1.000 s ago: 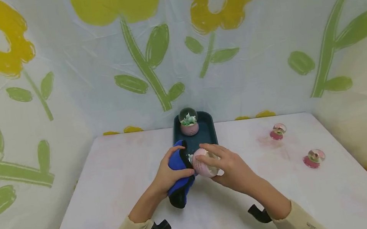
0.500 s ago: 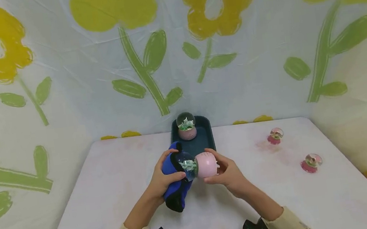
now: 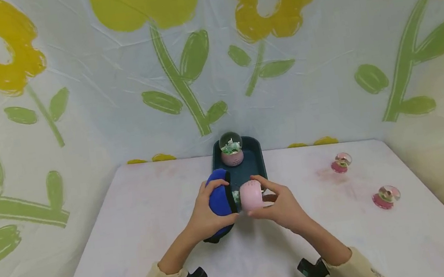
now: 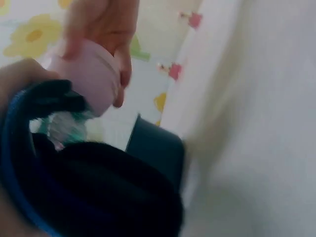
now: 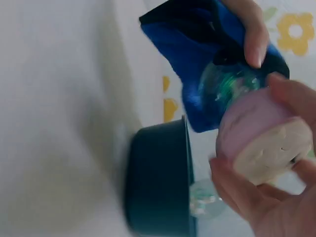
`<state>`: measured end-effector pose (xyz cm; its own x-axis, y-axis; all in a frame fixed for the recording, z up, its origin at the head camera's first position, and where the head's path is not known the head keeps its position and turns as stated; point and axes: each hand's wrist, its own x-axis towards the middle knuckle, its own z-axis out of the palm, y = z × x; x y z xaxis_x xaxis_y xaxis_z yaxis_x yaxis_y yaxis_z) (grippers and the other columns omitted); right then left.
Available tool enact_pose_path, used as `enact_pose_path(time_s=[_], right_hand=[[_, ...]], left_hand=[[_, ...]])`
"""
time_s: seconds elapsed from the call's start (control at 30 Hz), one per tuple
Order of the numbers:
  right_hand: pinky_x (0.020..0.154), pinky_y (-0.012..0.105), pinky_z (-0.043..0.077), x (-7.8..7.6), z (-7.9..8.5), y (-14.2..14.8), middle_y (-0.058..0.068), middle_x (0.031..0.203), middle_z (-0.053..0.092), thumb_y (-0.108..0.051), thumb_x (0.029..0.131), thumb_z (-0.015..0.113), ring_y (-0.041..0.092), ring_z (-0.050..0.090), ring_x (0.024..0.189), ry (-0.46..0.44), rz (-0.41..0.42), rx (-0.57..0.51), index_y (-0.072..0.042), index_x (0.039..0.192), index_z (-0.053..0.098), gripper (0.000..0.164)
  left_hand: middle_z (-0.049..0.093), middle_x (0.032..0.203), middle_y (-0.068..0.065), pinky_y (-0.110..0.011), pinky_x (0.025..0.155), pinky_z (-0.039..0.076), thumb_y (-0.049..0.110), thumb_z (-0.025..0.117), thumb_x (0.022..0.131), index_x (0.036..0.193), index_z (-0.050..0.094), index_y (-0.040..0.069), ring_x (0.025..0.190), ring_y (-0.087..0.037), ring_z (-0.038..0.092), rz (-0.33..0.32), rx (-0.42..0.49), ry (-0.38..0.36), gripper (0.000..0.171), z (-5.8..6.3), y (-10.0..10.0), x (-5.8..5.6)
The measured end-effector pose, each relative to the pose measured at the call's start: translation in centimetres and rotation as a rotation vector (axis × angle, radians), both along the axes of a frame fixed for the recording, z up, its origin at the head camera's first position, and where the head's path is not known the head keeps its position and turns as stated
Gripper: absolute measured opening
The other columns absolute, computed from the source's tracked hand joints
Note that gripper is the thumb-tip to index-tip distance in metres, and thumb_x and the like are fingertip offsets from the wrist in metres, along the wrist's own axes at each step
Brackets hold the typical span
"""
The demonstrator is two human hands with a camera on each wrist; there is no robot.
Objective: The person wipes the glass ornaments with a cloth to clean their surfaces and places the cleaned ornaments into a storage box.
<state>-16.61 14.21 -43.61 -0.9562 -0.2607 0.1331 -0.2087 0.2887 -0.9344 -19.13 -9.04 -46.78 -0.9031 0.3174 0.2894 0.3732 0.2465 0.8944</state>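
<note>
My right hand point(image 3: 279, 206) grips the pink base of a snow globe point(image 3: 250, 195), which lies on its side in the air with its dome pointing left. In the right wrist view the pale underside of the base point(image 5: 274, 150) faces my right palm. With my left hand point(image 3: 208, 213) I hold a blue cloth point(image 3: 220, 199) with black edging, cupped over the dome. Only a strip of glass with white and green figures shows between cloth and base in the head view. In the left wrist view, the cloth's dark inner side point(image 4: 113, 182) hides part of the dome.
Behind the hands a dark teal tray point(image 3: 254, 153) stands on the white table point(image 3: 150, 199), with a second pink-based snow globe point(image 3: 231, 150) upright at its far end. Two small pink-based glass ornaments point(image 3: 341, 163) sit at the right. A flower-printed sheet point(image 3: 113, 78) hangs behind.
The snow globe has turned in my right hand, its base swinging round to point right. The blue cloth, bunched earlier, now wraps over most of the dome.
</note>
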Motion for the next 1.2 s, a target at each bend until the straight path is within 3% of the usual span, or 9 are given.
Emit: enact_pose_path(time_s=[0.07,0.17,0.3,0.47,0.73,0.83,1.0,1.1,1.2], right_hand=[[0.08,0.038,0.054,0.5,0.3,-0.2,0.008,0.144,0.045,-0.009,0.069,0.088,0.033,0.056,0.114,0.194,0.025,0.174,-0.019,0.141,0.05,0.082],[0.083,0.041,0.053,1.2,1.0,0.0,0.006,0.147,0.043,-0.007,0.066,0.09,0.032,0.051,0.124,0.458,0.094,0.368,-0.02,0.139,0.052,0.084],[0.084,0.045,0.052,1.4,1.1,1.0,0.007,0.149,0.04,-0.001,0.063,0.09,0.032,0.049,0.125,0.582,0.218,0.366,-0.019,0.139,0.051,0.087],[0.09,0.04,0.049,0.3,-0.5,2.0,0.01,0.151,0.037,0.007,0.068,0.085,0.023,0.043,0.132,0.4,0.266,0.078,-0.007,0.144,0.044,0.088],[0.085,0.035,0.052,0.5,-2.4,1.5,0.012,0.15,0.036,0.01,0.073,0.08,0.026,0.052,0.118,0.166,0.172,-0.183,-0.008,0.149,0.035,0.09],[0.084,0.038,0.052,1.1,-2.9,1.1,0.012,0.146,0.037,0.005,0.076,0.078,0.029,0.051,0.116,-0.002,0.112,-0.269,-0.014,0.149,0.035,0.087],[0.086,0.049,0.05,2.2,-2.7,0.2,0.016,0.142,0.034,0.003,0.085,0.07,0.035,0.043,0.121,-0.297,0.094,-0.466,-0.016,0.149,0.033,0.077],[0.084,0.051,0.051,2.6,-2.2,0.0,0.018,0.141,0.034,0.001,0.086,0.069,0.037,0.043,0.121,-0.316,0.078,-0.461,-0.016,0.148,0.033,0.074],[0.081,0.047,0.053,3.0,-1.8,-0.3,0.016,0.139,0.038,-0.001,0.085,0.072,0.038,0.047,0.117,-0.228,0.041,-0.365,-0.017,0.148,0.035,0.075]], left_hand=[[0.037,0.139,-0.006,-0.055,0.083,0.049,0.028,0.085,0.068,0.126,0.049,0.041,0.116,-0.038,0.046,-0.031,-0.034,-0.038,0.07,0.2,-0.2,-0.1],[0.041,0.137,-0.006,-0.052,0.084,0.048,0.027,0.084,0.07,0.126,0.051,0.037,0.115,-0.036,0.048,-0.149,0.0,-0.136,0.066,0.3,-0.5,-0.6],[0.043,0.134,-0.009,-0.047,0.085,0.047,0.026,0.081,0.075,0.129,0.051,0.027,0.115,-0.034,0.046,-0.322,0.123,-0.305,0.062,0.4,-1.0,-0.8],[0.042,0.13,-0.016,-0.044,0.083,0.049,0.026,0.078,0.076,0.134,0.046,0.018,0.111,-0.033,0.048,-0.4,0.273,-0.411,0.066,0.4,-1.3,-0.8],[0.04,0.133,-0.015,-0.047,0.083,0.049,0.031,0.079,0.075,0.136,0.042,0.019,0.113,-0.036,0.046,-0.357,0.37,-0.381,0.071,0.5,-1.0,-0.3],[0.039,0.135,-0.013,-0.049,0.084,0.049,0.032,0.081,0.074,0.134,0.044,0.022,0.116,-0.037,0.044,-0.307,0.344,-0.297,0.071,0.4,-0.9,0.0],[0.043,0.136,-0.008,-0.049,0.085,0.049,0.029,0.084,0.07,0.13,0.048,0.024,0.119,-0.036,0.044,-0.236,0.245,-0.053,0.07,0.4,-0.8,0.4],[0.045,0.134,-0.006,-0.05,0.086,0.049,0.025,0.085,0.069,0.129,0.049,0.024,0.119,-0.035,0.045,-0.218,0.209,0.037,0.07,0.6,-0.6,0.4],[0.047,0.134,-0.004,-0.049,0.086,0.049,0.023,0.086,0.067,0.127,0.051,0.024,0.119,-0.034,0.046,-0.202,0.195,0.069,0.07,1.0,-0.6,0.4]])
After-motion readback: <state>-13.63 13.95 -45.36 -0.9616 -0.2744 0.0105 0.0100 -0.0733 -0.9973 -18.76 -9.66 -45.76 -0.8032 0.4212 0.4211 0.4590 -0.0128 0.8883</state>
